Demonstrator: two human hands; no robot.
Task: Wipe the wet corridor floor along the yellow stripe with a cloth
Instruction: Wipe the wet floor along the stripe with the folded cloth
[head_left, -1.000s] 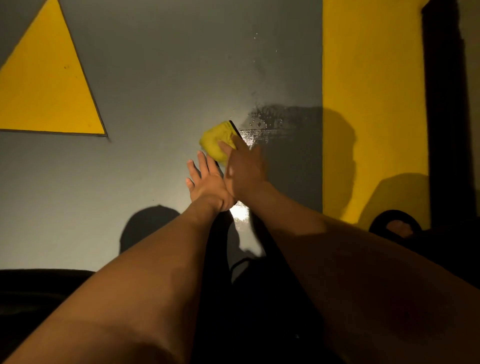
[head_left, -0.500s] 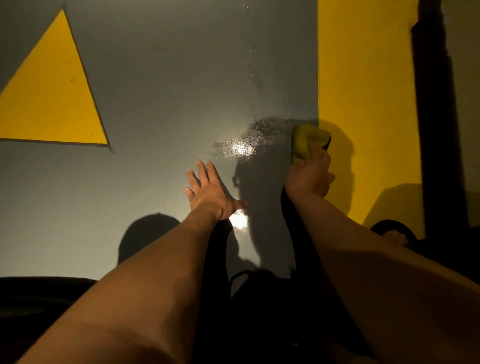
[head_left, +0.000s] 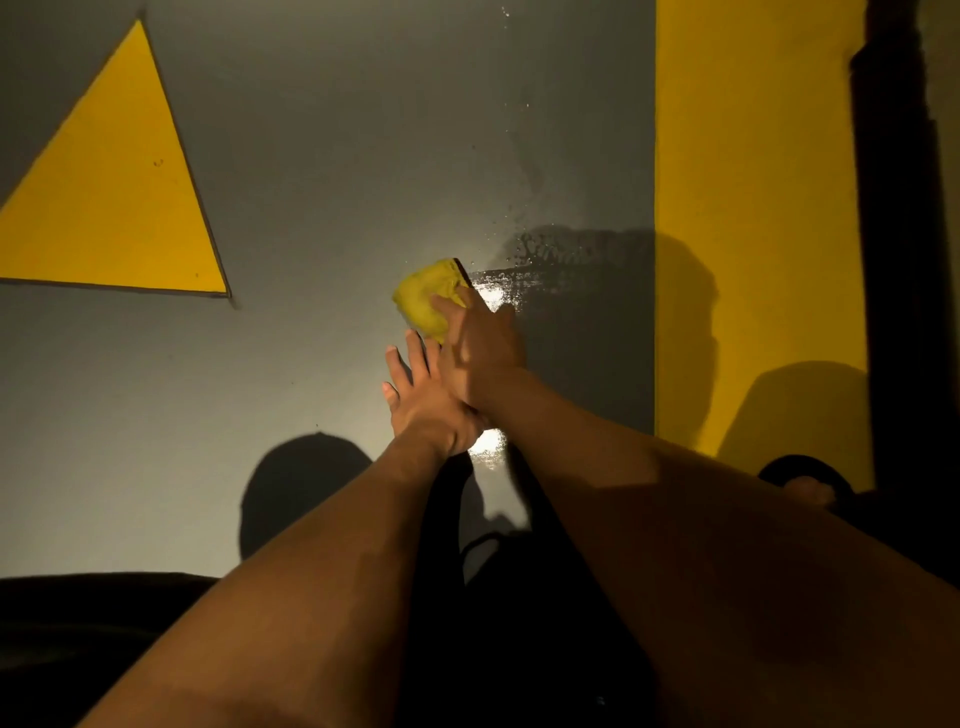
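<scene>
A yellow cloth (head_left: 426, 296) lies on the grey floor (head_left: 322, 156) left of a shiny wet patch (head_left: 524, 270). My right hand (head_left: 480, 348) presses down on the cloth with its fingers laid over it, crossing above my left hand. My left hand (head_left: 421, 395) rests flat on the floor just below the cloth, fingers spread. The wide yellow stripe (head_left: 753, 208) runs up the right side of the floor. Small droplets (head_left: 511, 104) trail up the grey floor beyond the wet patch.
A yellow triangle (head_left: 114, 208) is painted on the floor at the left. A dark wall edge or post (head_left: 898, 260) borders the stripe at the right. A foot in a dark sandal (head_left: 805, 483) shows at the lower right. Bright glare (head_left: 488, 444) sits by my left wrist.
My right hand has swept the cloth leftward from the edge of the yellow stripe back to the middle, above my left hand. The left hand stayed planted.
</scene>
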